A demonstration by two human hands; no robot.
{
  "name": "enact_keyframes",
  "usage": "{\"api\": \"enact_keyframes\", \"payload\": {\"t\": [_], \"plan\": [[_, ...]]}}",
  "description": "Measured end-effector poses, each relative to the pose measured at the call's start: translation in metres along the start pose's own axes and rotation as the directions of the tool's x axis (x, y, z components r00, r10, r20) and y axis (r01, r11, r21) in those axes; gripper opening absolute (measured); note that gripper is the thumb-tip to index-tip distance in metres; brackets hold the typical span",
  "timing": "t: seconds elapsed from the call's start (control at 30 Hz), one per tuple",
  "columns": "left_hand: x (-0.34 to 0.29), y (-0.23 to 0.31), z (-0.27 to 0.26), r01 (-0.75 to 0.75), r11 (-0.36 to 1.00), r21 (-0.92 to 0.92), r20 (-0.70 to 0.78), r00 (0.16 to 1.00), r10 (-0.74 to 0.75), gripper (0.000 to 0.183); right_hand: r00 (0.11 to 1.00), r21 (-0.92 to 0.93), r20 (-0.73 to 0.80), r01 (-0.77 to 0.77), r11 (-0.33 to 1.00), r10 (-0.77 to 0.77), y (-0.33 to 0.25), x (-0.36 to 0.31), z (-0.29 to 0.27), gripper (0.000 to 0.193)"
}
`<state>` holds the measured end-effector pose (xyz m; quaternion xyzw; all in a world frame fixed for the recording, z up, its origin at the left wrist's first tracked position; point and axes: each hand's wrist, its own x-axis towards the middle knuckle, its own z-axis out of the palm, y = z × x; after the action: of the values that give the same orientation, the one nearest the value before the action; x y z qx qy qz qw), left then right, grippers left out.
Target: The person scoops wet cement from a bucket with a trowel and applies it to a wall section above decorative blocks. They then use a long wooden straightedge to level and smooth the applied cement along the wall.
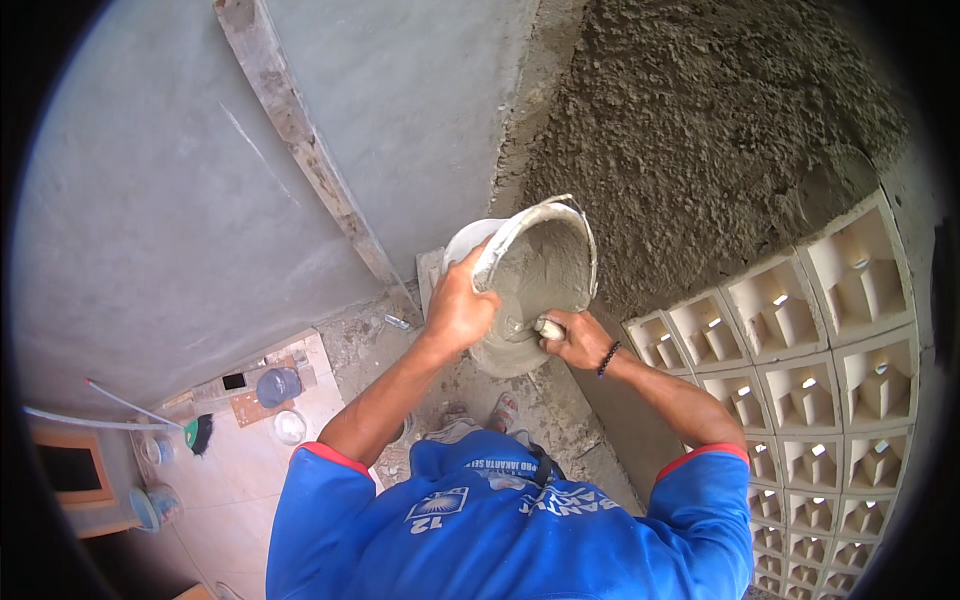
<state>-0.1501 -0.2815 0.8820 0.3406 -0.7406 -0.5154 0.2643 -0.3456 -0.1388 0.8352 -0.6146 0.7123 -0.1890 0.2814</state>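
A white bucket (468, 238) is tilted in front of me, its mouth turned toward me. Wet grey mortar (552, 262) coats its inside. My left hand (463, 305) is closed around the bucket's left rim. In my right hand (580, 340), at the lower right of the mouth, is the pale handle of a trowel (549, 328); its blade is mostly hidden in the bucket. A dark beaded bracelet circles my right wrist. Beyond the bucket, rough wet mortar (710, 140) covers a wall section.
Pale ventilation blocks (785, 310) fill the right side. A long wooden plank (310, 140) leans on the smooth grey wall (150, 200) at left. A green broom (198, 432), a dark blue container (278, 386) and buckets (155, 506) stand on the tiled floor at lower left.
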Motion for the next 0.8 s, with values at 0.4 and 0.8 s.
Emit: {"api": "enact_keyframes", "payload": {"t": [0.4,0.8], "plan": [[0.010,-0.009,-0.028,0.112,0.849,-0.517,-0.034,0.988,-0.151,0.062,0.998,-0.187,-0.062,0.001,0.982,-0.013,-0.032,-0.003,-0.093,0.034],[0.003,-0.025,-0.042,0.150,0.850,-0.505,-0.129,0.960,-0.247,0.062,0.919,-0.264,-0.148,0.319,0.910,-0.365,-0.206,0.005,-0.272,0.041]]}}
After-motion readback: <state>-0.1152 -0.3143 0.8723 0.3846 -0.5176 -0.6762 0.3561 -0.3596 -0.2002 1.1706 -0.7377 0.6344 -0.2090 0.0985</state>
